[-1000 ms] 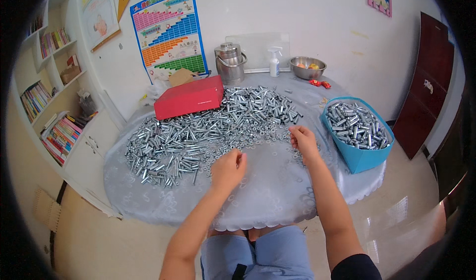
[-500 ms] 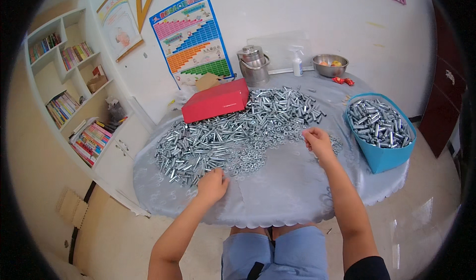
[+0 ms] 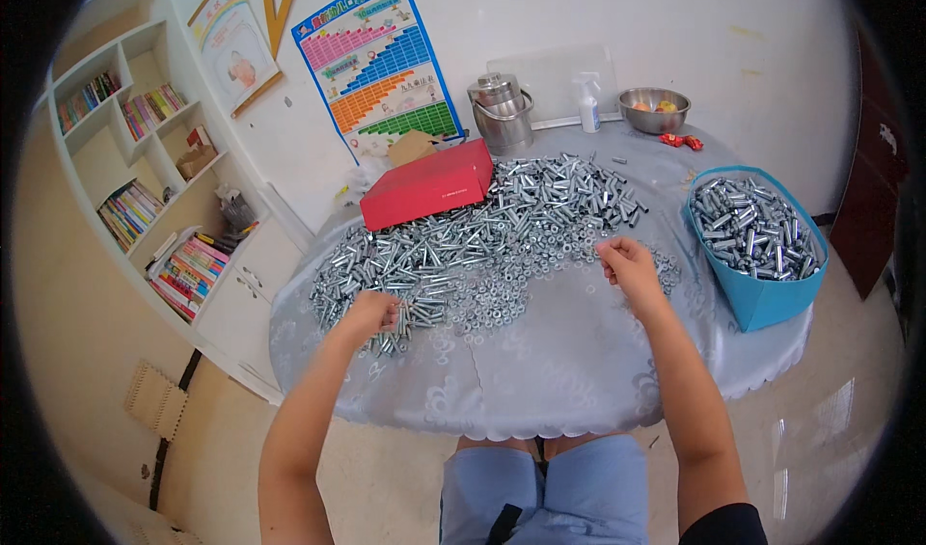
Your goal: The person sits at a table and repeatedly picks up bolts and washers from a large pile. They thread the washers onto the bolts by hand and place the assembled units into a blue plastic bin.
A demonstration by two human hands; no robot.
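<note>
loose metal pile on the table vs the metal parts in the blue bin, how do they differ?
The loose pile spreads wide and shallow across the tablecloth; the bin parts are heaped inside the blue bin. The pile mixes long sleeves with small ring-shaped pieces near the hands; the bin shows only long pieces. The left hand touches the pile; neither hand touches the bin. Both are silvery metal.

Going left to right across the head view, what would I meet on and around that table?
Bookshelf → left hand → red box → metal pot → right hand → blue basket of metal pieces.
</note>
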